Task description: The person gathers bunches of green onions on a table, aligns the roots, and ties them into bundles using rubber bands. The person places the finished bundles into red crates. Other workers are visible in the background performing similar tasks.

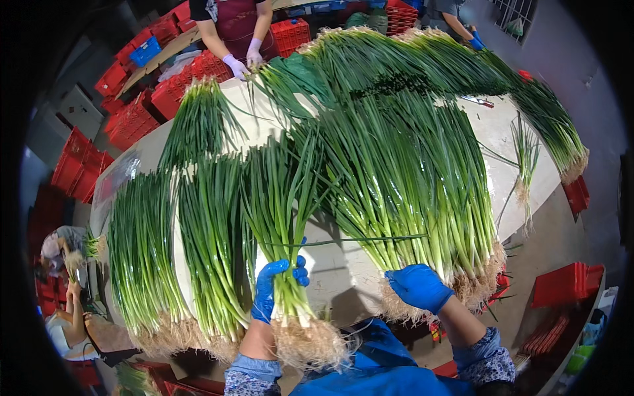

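Note:
My left hand (277,282), in a blue glove, is wrapped around a bunch of spring onions (285,222) just above its pale roots. The green leaves of this bunch point away from me. Gloved in blue as well, my right hand (418,288) has its fingers curled at the white stalk bases of a large pile of spring onions (406,183). Its fingertips are partly hidden, so I cannot tell whether it grips a stalk. One loose green leaf (342,241) lies crosswise between the held bunch and the pile.
More spring onions (143,247) lie in rows on the pale table (500,148). A few loose stalks (525,158) and a red-handled tool (478,101) are on the right. Across the table, a person in pale gloves (242,62) handles stalks. Red crates (79,163) stand around.

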A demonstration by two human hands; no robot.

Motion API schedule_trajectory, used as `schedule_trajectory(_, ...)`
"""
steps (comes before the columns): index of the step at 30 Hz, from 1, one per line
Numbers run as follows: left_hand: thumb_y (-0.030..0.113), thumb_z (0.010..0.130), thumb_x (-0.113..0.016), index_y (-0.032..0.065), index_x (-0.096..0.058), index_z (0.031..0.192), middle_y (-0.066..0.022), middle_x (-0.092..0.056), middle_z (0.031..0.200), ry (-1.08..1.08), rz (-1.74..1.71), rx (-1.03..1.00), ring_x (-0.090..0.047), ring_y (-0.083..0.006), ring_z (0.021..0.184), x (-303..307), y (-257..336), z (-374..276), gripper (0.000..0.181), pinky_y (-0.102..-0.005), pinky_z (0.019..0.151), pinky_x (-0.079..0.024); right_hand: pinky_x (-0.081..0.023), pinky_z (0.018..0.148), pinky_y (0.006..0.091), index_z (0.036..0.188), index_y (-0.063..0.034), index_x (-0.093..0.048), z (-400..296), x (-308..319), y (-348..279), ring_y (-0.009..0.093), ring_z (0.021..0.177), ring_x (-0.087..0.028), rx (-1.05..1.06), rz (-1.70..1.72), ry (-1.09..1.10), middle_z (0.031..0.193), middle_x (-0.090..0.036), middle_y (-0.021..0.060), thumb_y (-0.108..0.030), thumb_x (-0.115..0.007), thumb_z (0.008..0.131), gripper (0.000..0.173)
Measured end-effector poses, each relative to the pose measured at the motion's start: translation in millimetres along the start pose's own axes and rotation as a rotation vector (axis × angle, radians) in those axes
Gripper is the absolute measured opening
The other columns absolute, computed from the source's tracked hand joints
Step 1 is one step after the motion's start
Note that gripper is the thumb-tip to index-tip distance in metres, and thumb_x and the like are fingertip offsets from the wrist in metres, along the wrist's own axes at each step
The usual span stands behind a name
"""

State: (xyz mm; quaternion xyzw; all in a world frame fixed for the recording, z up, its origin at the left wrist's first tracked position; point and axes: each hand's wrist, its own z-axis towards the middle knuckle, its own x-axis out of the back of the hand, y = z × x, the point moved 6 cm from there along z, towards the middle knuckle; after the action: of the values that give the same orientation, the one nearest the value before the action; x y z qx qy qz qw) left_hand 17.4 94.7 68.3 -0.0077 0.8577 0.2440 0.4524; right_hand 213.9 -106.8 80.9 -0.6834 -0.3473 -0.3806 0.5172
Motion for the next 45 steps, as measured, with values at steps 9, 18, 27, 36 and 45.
schedule_trajectory(9,0.008,0.074,-0.066,-0.0037,-0.057,0.110,-0.0148,-0.065,0.087,0.247,0.295,0.190,-0.065,-0.0255,0.074,63.5,-14.3,-43.6,0.039,-0.0351,0.071,-0.055,-0.048,0.091,0.0383,0.144,-0.0052,-0.023,113.8,-64.3,-88.8,0.028,0.125,-0.043,-0.405,1.686,-0.240,0.142,-0.034,0.0144,-0.033,-0.066,0.087,0.077)
schedule_trajectory(18,0.000,0.070,-0.069,-0.0045,-0.056,0.112,-0.0148,-0.064,0.091,0.139,0.497,0.017,-0.064,-0.0248,0.077,53.3,2.9,-88.0,0.044,-0.0365,0.069,-0.054,-0.044,0.092,0.0296,0.124,-0.0037,-0.050,201.0,-27.2,-162.6,0.015,0.101,-0.056,-0.081,1.721,0.155,0.115,-0.059,0.0063,-0.022,-0.073,0.081,0.052)
schedule_trajectory(27,0.014,0.060,-0.069,-0.0042,-0.049,0.123,-0.0217,-0.060,0.105,-0.421,0.057,0.010,-0.062,-0.0339,0.090,-24.4,22.7,-34.0,0.068,-0.0466,0.081,-0.051,-0.035,0.104,0.0357,0.143,0.0038,-0.014,204.1,120.4,-196.9,0.025,0.121,-0.044,0.106,0.882,0.751,0.134,-0.043,0.0205,-0.023,-0.076,0.078,0.094)
schedule_trajectory(36,0.018,0.084,-0.067,-0.0020,-0.050,0.124,-0.0108,-0.062,0.109,0.329,0.372,-0.168,-0.059,-0.0190,0.099,104.7,-37.9,27.6,0.048,-0.0297,0.088,-0.048,-0.043,0.095,0.0363,0.137,0.0075,-0.031,125.1,-66.4,-55.9,0.028,0.112,-0.055,-0.449,0.904,0.004,0.131,-0.046,0.0265,-0.031,-0.068,0.084,0.075)
schedule_trajectory(45,0.013,0.076,-0.075,-0.0044,-0.042,0.129,-0.0165,-0.060,0.114,0.403,1.090,-0.438,-0.060,-0.0244,0.103,92.0,-36.6,30.3,0.064,-0.0328,0.088,-0.048,-0.044,0.094,0.0396,0.137,0.0005,-0.037,74.2,-64.7,-46.9,0.038,0.113,-0.053,-0.169,0.574,0.205,0.127,-0.048,0.0290,-0.029,-0.065,0.085,0.066)
